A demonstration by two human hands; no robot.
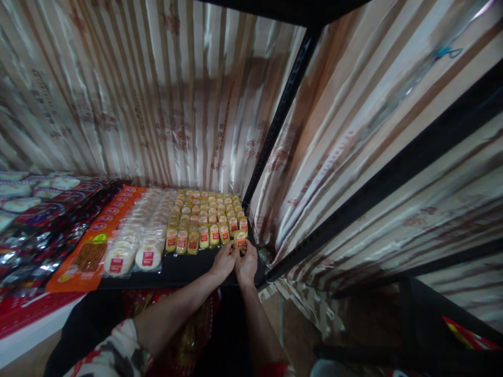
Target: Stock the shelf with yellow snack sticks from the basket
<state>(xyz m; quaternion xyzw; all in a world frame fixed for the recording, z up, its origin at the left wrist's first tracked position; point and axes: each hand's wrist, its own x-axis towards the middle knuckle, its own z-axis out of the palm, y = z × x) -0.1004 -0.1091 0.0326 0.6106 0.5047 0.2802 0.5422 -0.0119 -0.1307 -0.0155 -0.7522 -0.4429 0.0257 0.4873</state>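
A small yellow snack packet (pixel 240 239) with a red and white label is held upright at the front right corner of the black shelf (pixel 184 269). My right hand (pixel 247 262) is closed around its lower right side. From the left, my left hand (pixel 225 261) pinches at the packet's lower left edge, its fingertips partly hidden. Just behind and to the left, rows of similar yellow snack packets (pixel 203 235) stand close together on the shelf.
Left of the rows lie round white wrapped crackers (pixel 148 256), an orange snack bag (pixel 88 256) and dark shiny packages (pixel 35 241). A black shelf post (pixel 279 118) rises behind the right corner. Striped plastic sheeting (pixel 129 94) hangs behind the shelf.
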